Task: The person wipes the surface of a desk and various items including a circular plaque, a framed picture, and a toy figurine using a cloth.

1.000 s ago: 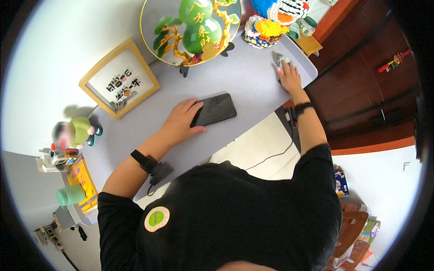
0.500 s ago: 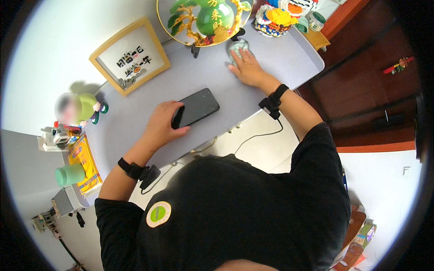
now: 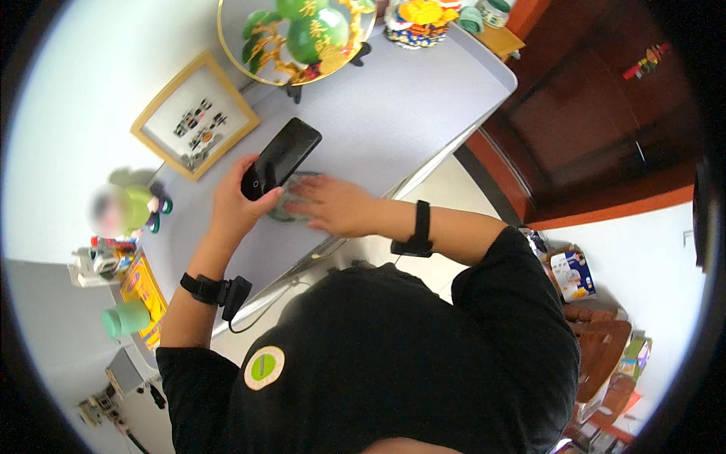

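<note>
My left hand (image 3: 233,203) is closed on a black smartphone (image 3: 283,155), its thumb along the near edge and its fingers at the far side. The phone is angled over the light grey desk (image 3: 408,106). Just beside its near end, my right hand (image 3: 340,206) lies with fingers outstretched on a grey-green cloth (image 3: 284,207). That hand is smeared a little by motion, and it covers part of the cloth, which rests against the desktop near the front edge.
A wooden picture frame (image 3: 249,113) and a round gold-rimmed ornament (image 3: 333,64) with a green gourd stand along the wall. At the left are a figurine (image 3: 138,208), a yellow box (image 3: 144,284) and a green jar (image 3: 127,318). A colourful beaded ornament (image 3: 420,34) sits at the far right.
My right hand has swept the cloth from the far side of the desk to the near left, beside the phone. My left hand has shifted left and turned the phone more upright in view.
</note>
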The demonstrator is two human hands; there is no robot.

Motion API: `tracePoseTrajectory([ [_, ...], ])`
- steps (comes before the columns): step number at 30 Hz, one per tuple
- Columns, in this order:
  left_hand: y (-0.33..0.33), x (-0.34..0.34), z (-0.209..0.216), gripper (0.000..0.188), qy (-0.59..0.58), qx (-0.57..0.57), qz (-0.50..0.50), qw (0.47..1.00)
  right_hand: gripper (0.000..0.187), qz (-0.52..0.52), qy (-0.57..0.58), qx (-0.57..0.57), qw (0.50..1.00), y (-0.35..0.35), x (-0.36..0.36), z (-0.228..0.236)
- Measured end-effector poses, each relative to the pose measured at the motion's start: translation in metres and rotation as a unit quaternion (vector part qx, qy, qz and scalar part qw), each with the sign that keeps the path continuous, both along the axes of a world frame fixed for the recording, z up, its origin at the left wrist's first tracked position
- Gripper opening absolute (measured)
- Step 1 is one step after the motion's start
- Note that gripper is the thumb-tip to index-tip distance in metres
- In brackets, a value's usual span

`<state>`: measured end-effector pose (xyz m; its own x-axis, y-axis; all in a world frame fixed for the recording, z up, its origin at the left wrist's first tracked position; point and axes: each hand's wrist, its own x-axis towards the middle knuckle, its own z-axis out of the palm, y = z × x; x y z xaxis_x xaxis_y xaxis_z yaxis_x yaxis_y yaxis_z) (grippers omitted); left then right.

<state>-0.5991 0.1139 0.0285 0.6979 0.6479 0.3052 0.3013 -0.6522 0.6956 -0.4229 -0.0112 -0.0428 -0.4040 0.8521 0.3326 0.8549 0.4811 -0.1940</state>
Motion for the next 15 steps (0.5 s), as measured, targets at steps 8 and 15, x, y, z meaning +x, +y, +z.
tracePoseTrajectory([
  [8,-0.001,0.037,-0.006,0.059,0.064,0.036,-0.023,0.997,0.045,-0.383,-0.088,0.049,0.918,-0.023,0.206,0.001],
  [15,0.001,0.076,-0.02,0.06,0.051,0.113,-0.051,0.991,0.056,-0.657,-0.007,-0.06,0.751,-0.051,0.328,0.001],
])
